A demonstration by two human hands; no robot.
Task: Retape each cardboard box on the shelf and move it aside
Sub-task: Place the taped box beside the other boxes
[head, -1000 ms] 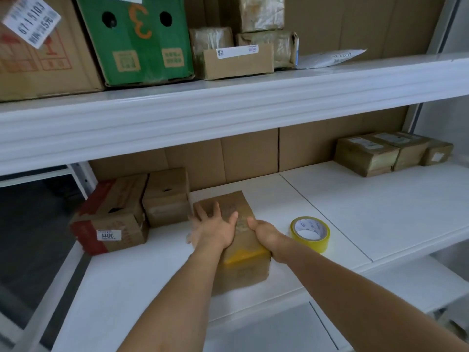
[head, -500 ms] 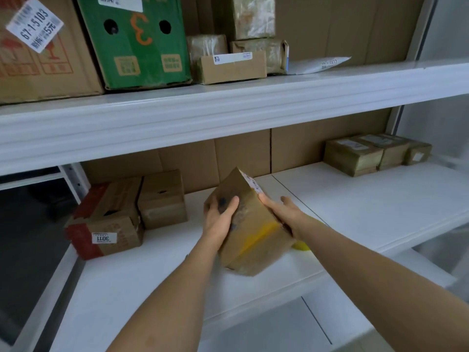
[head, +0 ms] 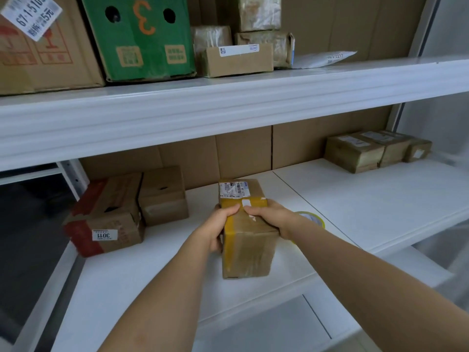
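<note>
2 hands (head: 245, 221) grip taped box (head: 247, 240) on shelf (head: 355, 199).

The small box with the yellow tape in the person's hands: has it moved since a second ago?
Yes. The small box was turned over in place: its shipping label now faces up, and it stands closer to the yellow tape roll, covering part of it.

Between the left hand (head: 217, 226) and right hand (head: 272, 216), a matt brown cardboard box (head: 247, 247) is seen, banded with glossy yellow tape and bearing a shiny white paper label. Beside the right hand a glossy yellow tape roll (head: 313, 219) is partly hidden. Beneath, the white shelf (head: 368, 199) appears smooth and faintly glossy.
</note>
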